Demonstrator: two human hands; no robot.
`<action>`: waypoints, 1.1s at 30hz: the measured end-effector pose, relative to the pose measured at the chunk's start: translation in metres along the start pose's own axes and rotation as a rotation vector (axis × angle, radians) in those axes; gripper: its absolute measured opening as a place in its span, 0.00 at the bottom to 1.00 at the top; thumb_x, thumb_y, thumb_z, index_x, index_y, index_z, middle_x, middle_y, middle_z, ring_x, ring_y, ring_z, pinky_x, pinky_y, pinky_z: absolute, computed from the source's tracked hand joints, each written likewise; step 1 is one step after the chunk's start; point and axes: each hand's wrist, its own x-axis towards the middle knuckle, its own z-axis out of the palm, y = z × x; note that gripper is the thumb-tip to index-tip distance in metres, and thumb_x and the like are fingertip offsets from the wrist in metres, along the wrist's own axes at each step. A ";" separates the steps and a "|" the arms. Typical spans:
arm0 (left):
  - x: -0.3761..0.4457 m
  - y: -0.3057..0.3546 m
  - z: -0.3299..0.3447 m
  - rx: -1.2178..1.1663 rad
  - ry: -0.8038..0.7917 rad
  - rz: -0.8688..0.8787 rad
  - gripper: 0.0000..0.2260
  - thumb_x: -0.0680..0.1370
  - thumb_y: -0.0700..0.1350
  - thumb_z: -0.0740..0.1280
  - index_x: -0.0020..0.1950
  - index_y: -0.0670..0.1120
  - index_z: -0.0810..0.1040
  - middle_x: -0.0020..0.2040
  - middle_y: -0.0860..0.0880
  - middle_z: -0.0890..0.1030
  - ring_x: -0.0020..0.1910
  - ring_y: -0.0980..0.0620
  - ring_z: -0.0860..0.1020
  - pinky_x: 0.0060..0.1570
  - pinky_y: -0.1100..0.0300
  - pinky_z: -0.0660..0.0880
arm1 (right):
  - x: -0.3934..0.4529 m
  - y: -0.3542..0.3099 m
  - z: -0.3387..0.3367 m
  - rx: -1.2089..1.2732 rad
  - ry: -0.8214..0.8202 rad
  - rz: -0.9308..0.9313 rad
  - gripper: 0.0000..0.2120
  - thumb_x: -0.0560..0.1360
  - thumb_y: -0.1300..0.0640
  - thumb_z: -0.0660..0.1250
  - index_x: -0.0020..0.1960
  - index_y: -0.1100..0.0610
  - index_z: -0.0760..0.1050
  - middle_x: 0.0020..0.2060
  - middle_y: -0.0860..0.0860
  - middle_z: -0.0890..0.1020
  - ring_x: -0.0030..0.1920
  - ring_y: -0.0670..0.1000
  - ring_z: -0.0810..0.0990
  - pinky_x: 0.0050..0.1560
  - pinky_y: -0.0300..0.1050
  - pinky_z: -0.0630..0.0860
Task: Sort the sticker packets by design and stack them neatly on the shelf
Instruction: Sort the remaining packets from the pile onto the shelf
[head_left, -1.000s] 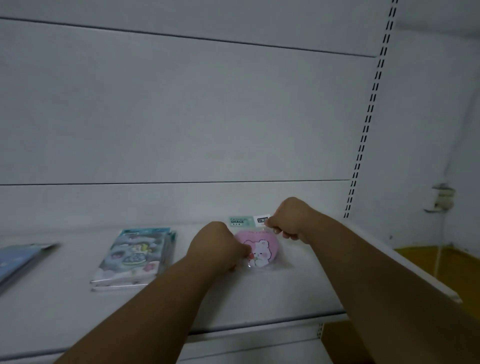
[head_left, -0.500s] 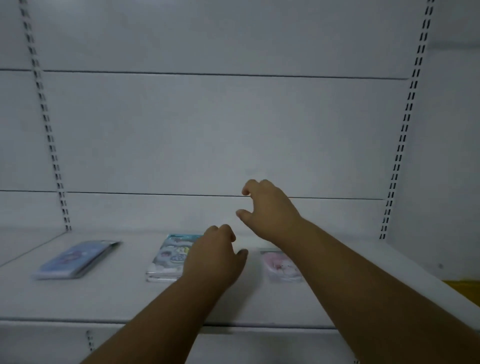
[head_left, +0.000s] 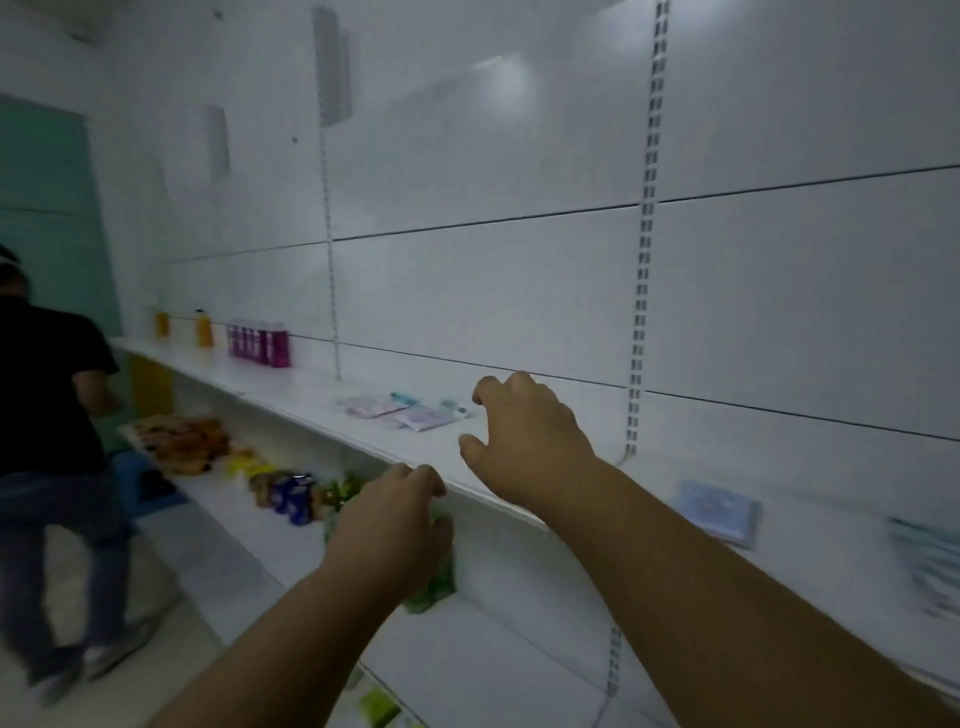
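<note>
On the white shelf (head_left: 363, 436), a loose pile of pinkish and lilac sticker packets (head_left: 405, 411) lies to the left of my hands. A pale blue packet stack (head_left: 719, 512) lies to my right, and a grey-blue stack (head_left: 930, 561) sits at the right edge, blurred. My right hand (head_left: 524, 434) hovers over the shelf just right of the loose pile, fingers loosely curled, holding nothing. My left hand (head_left: 395, 525) hangs in front of the shelf edge, lower down, fingers relaxed and empty.
A lower shelf (head_left: 234, 519) carries snack bags, cans and green packets. Purple cartons (head_left: 258, 343) and orange bottles (head_left: 203, 328) stand far left on the upper shelf. A person in a black shirt (head_left: 47, 415) stands at the left in the aisle. Slotted uprights run up the back panel.
Both hands let go of the pink bear packet and lifted off. My view swung left along the shelf, and my hands now reach towards the loose pile.
</note>
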 end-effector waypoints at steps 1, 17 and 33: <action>0.003 -0.025 -0.007 0.007 0.005 -0.026 0.13 0.76 0.51 0.67 0.59 0.53 0.75 0.54 0.54 0.77 0.48 0.56 0.75 0.48 0.61 0.75 | 0.012 -0.020 0.013 0.026 -0.020 -0.006 0.21 0.75 0.44 0.62 0.65 0.52 0.68 0.58 0.54 0.73 0.56 0.56 0.73 0.56 0.52 0.74; 0.219 -0.216 0.061 -0.074 0.009 -0.020 0.15 0.77 0.56 0.64 0.63 0.54 0.75 0.56 0.53 0.77 0.52 0.55 0.77 0.52 0.55 0.78 | 0.253 -0.060 0.187 0.015 -0.016 0.080 0.21 0.75 0.44 0.64 0.64 0.52 0.69 0.58 0.54 0.74 0.56 0.56 0.75 0.55 0.52 0.75; 0.426 -0.307 0.150 0.179 -0.202 0.191 0.29 0.76 0.65 0.56 0.69 0.47 0.69 0.63 0.45 0.77 0.61 0.44 0.74 0.59 0.50 0.73 | 0.371 -0.049 0.281 -0.224 -0.013 0.405 0.23 0.76 0.42 0.63 0.66 0.51 0.68 0.58 0.54 0.76 0.57 0.56 0.75 0.57 0.52 0.76</action>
